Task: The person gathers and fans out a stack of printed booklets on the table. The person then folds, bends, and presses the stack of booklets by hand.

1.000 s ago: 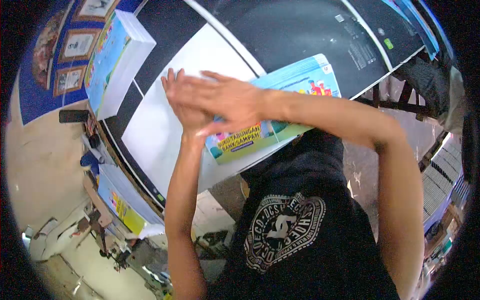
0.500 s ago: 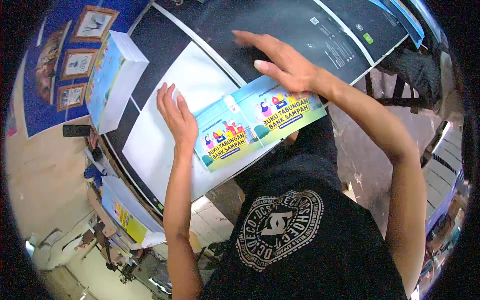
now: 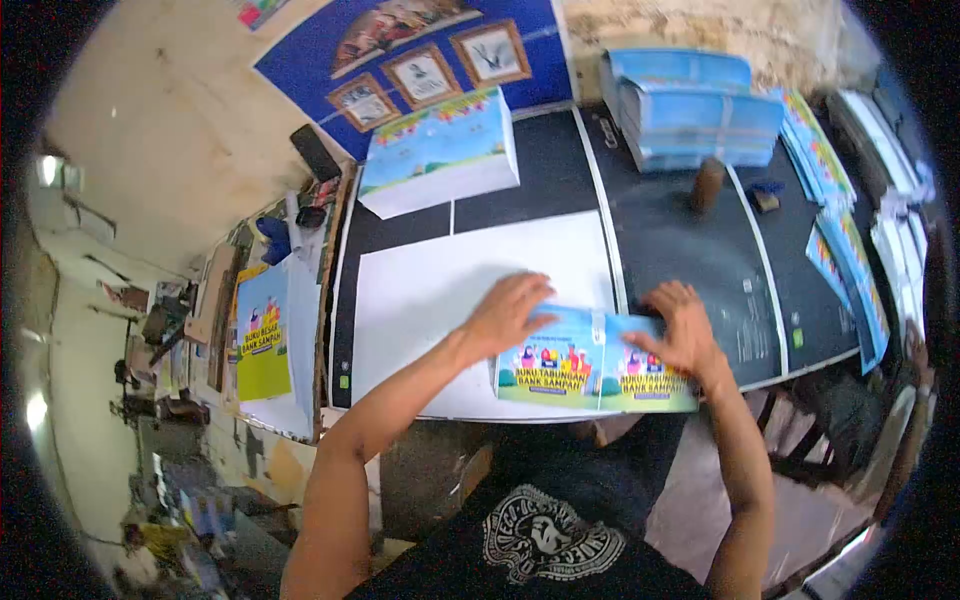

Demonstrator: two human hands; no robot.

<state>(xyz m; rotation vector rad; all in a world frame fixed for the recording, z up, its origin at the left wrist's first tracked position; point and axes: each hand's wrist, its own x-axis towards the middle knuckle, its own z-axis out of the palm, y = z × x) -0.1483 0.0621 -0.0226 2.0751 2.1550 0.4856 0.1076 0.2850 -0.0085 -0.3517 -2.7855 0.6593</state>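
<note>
A printed cover sheet (image 3: 548, 385) lies at the table's front edge, with two cartoon panels lettered "BUKU TABUNGAN BANK SAMPAH" side by side. My left hand (image 3: 512, 318) rests over the sheet's upper left corner, thumb apart from its slightly bent fingers. At the upper right part of the sheet is my right hand (image 3: 682, 328), its thumb spread across the print and its fingers bent near the back edge. Neither hand visibly grips the sheet. Beneath its left part lies a large white sheet (image 3: 430, 290).
A thick stack of printed sheets (image 3: 440, 155) stands at the back left of the black table (image 3: 690, 255). Bundled blue stacks (image 3: 695, 120) sit at the back right, near a brown cylindrical object (image 3: 707, 185). More printed strips (image 3: 850, 270) line the right edge.
The view has swung up and now takes in the back of the table. My right hand has come down from its raised, outstretched pose onto the sheet; my left hand now overlaps the sheet's upper left.
</note>
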